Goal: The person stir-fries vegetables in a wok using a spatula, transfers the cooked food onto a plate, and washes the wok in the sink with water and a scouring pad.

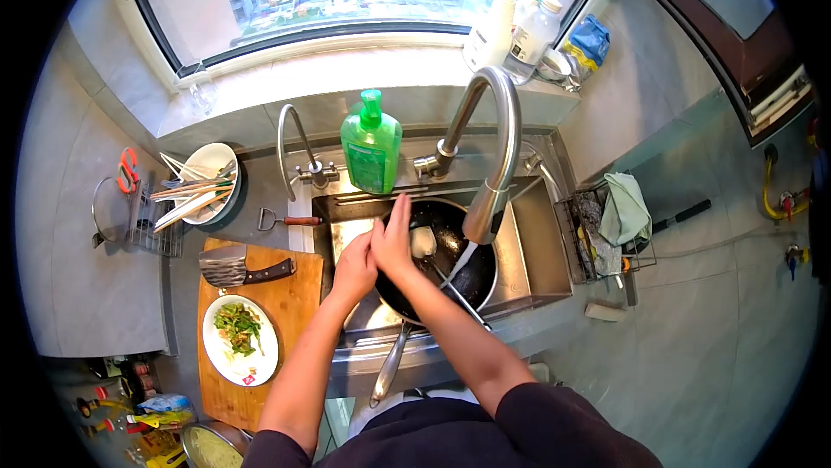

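Note:
My left hand (354,269) and my right hand (392,241) are pressed together over the left side of the sink (541,247). The right fingers stretch forward, held flat; the left fingers lie against the right hand and are partly hidden by it. No object shows between them. Just beyond the fingertips stands a green pump bottle (372,152). Under and beside my right hand sits a dark wok (472,282) in the sink, its metal handle (391,367) pointing towards me. A ladle or spatula (423,242) rests in it. Water runs from the faucet (492,200) into the wok.
On the left, a cutting board (299,295) carries a cleaver (247,267) and a plate (267,355) of chopped greens. Behind it are a peeler (299,220) and a bowl (208,159) with chopsticks. A wire rack (567,234) with a cloth (625,208) hangs right of the sink.

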